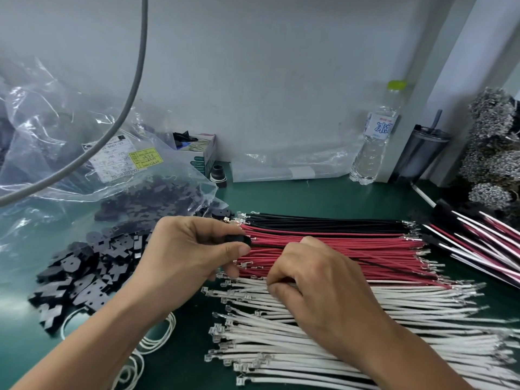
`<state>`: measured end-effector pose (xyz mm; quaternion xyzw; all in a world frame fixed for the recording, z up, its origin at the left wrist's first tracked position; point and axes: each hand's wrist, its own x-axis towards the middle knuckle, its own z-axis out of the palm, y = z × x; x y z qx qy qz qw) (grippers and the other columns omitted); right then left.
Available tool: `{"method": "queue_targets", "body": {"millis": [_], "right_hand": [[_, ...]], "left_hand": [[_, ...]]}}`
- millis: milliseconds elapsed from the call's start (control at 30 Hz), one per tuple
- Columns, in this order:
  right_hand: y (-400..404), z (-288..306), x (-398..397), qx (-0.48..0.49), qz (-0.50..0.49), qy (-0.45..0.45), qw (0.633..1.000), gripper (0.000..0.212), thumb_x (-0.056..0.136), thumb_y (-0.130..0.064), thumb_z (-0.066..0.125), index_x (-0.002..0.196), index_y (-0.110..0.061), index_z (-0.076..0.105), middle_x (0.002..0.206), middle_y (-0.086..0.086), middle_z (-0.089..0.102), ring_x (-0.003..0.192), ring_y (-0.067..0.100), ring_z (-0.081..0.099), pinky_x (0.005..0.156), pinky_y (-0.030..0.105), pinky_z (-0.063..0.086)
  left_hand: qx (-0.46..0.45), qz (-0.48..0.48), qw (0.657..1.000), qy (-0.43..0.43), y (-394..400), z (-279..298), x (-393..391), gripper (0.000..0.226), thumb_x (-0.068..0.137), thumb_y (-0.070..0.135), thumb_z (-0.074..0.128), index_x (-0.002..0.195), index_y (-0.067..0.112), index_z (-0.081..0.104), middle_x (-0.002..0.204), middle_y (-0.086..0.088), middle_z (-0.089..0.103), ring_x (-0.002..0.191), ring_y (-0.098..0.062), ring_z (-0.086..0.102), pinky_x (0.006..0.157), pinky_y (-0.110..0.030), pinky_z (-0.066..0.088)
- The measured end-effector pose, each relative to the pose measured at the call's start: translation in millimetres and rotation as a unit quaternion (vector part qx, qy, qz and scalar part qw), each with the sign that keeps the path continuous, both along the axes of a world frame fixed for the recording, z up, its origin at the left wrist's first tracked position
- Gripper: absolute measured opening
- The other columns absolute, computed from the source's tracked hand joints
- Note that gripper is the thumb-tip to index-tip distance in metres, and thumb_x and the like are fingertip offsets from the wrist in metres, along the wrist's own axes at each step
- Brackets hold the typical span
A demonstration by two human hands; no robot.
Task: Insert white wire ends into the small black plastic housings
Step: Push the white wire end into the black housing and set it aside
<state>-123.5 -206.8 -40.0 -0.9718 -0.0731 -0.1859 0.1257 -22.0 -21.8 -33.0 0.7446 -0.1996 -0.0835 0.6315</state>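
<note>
Far left of the white wires (323, 319), a heap of black housings (84, 274) spills out of a clear plastic bag (70, 130) onto the green mat (323, 192). Moving toward the wires, the left hand (185, 254) hovers just above their terminal ends, thumb and forefinger pinching one small black housing (239, 240), the remaining fingers curled underneath. It sits in front of the red wires (337, 249), which lie just beyond the white ones, with black wires (323, 220) behind those.

Next, the right hand (318, 280) is down on the far edge of the white row, fingers curled and pressed together onto a strand; whether one is actually pinched free, I can't tell, the knuckles hide it.

The trick here, I'd say: single out one white wire close behind its metal terminal, keep the housing steady with its opening facing that terminal, line them up straight, then push until seated. Gripping too far back would probably let the wire buckle.

Right of the wires lie finished-looking mixed harnesses (478, 249).
</note>
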Motion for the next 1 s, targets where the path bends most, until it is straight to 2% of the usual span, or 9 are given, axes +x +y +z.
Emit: {"method": "queue_targets", "body": {"millis": [100, 200, 267, 467, 800, 933, 1000], "right_hand": [[-3.7, 3.6, 1.3, 0.056, 0.004, -0.03, 0.998, 0.007, 0.094, -0.037, 0.061, 0.087, -0.034, 0.061, 0.086, -0.021, 0.057, 0.088, 0.003, 0.052, 0.072, 0.022, 0.044], [-9.0, 9.2, 2.2, 0.147, 0.01, -0.091, 0.985, 0.008, 0.092, -0.032, 0.062, 0.093, -0.03, 0.07, 0.088, -0.018, 0.06, 0.087, 0.006, 0.06, 0.071, 0.019, 0.047], [-11.2, 9.9, 2.3, 0.165, 0.009, -0.119, 0.979, 0.013, 0.093, -0.029, 0.062, 0.095, -0.026, 0.074, 0.09, -0.015, 0.061, 0.087, 0.007, 0.063, 0.071, 0.017, 0.048], [-11.2, 3.5, 4.5, 0.157, -0.015, -0.133, 0.979, 0.013, 0.094, -0.027, 0.063, 0.095, -0.027, 0.076, 0.089, -0.015, 0.06, 0.084, 0.007, 0.062, 0.068, 0.029, 0.052], [-12.9, 6.5, 2.9, 0.155, -0.004, -0.12, 0.981, 0.016, 0.094, -0.026, 0.06, 0.094, -0.027, 0.075, 0.09, -0.015, 0.061, 0.085, 0.008, 0.063, 0.069, 0.033, 0.052], [-10.2, 7.4, 3.2, 0.1, -0.01, -0.165, 0.981, 0.013, 0.094, -0.024, 0.062, 0.094, -0.025, 0.075, 0.088, -0.015, 0.059, 0.079, 0.005, 0.059, 0.063, 0.027, 0.051], [-9.3, 7.2, 3.1, 0.047, -0.009, -0.196, 0.979, 0.012, 0.095, -0.021, 0.063, 0.095, -0.02, 0.075, 0.088, -0.01, 0.058, 0.076, 0.008, 0.058, 0.059, 0.028, 0.05]], "left_hand": [[-0.01, -0.002, 1.0, 0.013, 1.7, 0.2, 3.0, 0.024, 0.066, 0.015, 0.088, 0.087, 0.023, 0.084, 0.072, -0.011, 0.078, 0.056, -0.021, 0.073, 0.048, -0.02, 0.053], [-0.024, -0.001, 0.999, 0.03, 3.3, 1.8, 4.4, 0.022, 0.068, 0.009, 0.087, 0.088, 0.018, 0.084, 0.073, -0.013, 0.078, 0.058, -0.022, 0.074, 0.049, -0.02, 0.054], [-0.03, -0.006, 0.999, 0.039, 3.9, 3.9, 3.6, 0.02, 0.07, 0.006, 0.086, 0.087, 0.016, 0.084, 0.074, -0.014, 0.078, 0.062, -0.024, 0.076, 0.051, -0.02, 0.056], [-0.037, -0.024, 0.998, 0.045, 3.7, 7.2, 0.6, 0.021, 0.069, 0.005, 0.085, 0.088, 0.016, 0.084, 0.073, -0.014, 0.078, 0.06, -0.02, 0.074, 0.052, -0.018, 0.055], [-0.043, -0.037, 0.997, 0.043, 3.5, 7.4, 0.2, 0.024, 0.066, 0.01, 0.085, 0.089, 0.016, 0.084, 0.076, -0.015, 0.078, 0.062, -0.024, 0.075, 0.057, -0.023, 0.06], [-0.041, -0.048, 0.997, 0.039, 2.9, 6.9, -2.7, 0.027, 0.064, 0.012, 0.085, 0.091, 0.015, 0.083, 0.074, -0.017, 0.077, 0.062, -0.024, 0.075, 0.055, -0.02, 0.057], [-0.041, -0.049, 0.997, 0.033, 3.0, 6.9, -3.0, 0.027, 0.065, 0.012, 0.085, 0.091, 0.015, 0.083, 0.075, -0.016, 0.077, 0.062, -0.024, 0.075, 0.056, -0.02, 0.057]]}}
